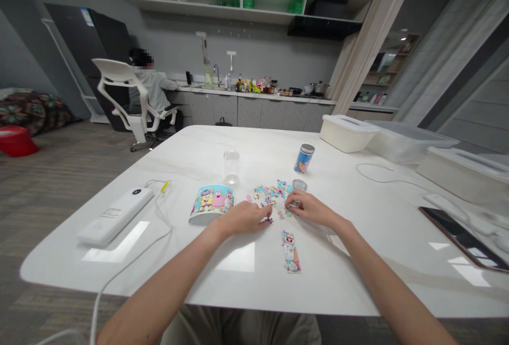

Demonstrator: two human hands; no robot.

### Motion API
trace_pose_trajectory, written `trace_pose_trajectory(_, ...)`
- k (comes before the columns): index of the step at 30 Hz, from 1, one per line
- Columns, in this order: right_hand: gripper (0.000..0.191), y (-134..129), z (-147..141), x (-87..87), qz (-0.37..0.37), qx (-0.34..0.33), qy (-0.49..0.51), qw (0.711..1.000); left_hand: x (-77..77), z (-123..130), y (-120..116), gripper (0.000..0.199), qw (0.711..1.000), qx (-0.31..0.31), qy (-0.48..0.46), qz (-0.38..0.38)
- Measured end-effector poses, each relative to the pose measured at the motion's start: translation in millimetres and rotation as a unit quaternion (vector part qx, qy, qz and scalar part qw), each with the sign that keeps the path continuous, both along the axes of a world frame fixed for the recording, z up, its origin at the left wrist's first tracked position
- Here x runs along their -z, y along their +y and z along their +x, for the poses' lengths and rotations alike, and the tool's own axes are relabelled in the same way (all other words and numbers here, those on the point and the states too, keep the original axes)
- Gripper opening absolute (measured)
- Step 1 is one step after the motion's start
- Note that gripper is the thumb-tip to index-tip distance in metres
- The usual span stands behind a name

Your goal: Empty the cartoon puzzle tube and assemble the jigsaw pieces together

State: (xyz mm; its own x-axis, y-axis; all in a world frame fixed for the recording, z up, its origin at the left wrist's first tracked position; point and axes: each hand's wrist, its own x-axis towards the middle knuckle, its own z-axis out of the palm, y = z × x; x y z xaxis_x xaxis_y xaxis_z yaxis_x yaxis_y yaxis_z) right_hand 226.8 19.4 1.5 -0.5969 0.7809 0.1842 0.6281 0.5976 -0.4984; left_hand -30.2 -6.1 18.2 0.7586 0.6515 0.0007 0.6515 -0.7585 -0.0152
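Several loose puzzle pieces [271, 192] lie in a pile on the white table [358, 260]. My left hand [246, 218] rests at the pile's near left edge, fingertips pinching a small piece [269, 220]. My right hand [310, 208] sits at the pile's right side, fingers curled on pieces there. A joined strip of pieces [290, 251] lies nearer to me, between my forearms. A curled cartoon picture sheet [211, 201] stands left of the pile. A clear tube [231, 166], a small lid [299, 184] and a printed tube [304, 158] stand behind.
A white power bank [116, 214] with a cable lies at the left. A phone [463, 238] lies at the right edge, white lidded bins [348, 132] at the far right. A person sits in a white chair [127, 98] at the kitchen counter behind.
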Motion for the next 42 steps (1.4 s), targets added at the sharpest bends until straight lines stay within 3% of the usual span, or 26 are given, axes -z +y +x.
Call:
trace_pose_trajectory(13,0.013,-3,1,-4.5,-0.017,-0.003,-0.016,1.000,2.5,-2,1,0.026,1.000,0.009,0.009,0.009)
trace_pose_trajectory(26,0.029,-1,4,-2.8,0.013,0.007,0.005,1.000,-2.2,-1,2,0.032,0.998,-0.039,0.048,0.014)
trace_pose_trajectory(33,0.021,-3,-1,-6.2,0.000,0.011,-0.016,1.000,3.3,-6,9,0.028,0.995,-0.065,0.062,0.050)
trace_pose_trajectory(42,0.025,0,2,-5.4,0.002,0.044,0.001,0.999,6.3,-2,5,0.027,0.999,-0.010,0.035,0.025)
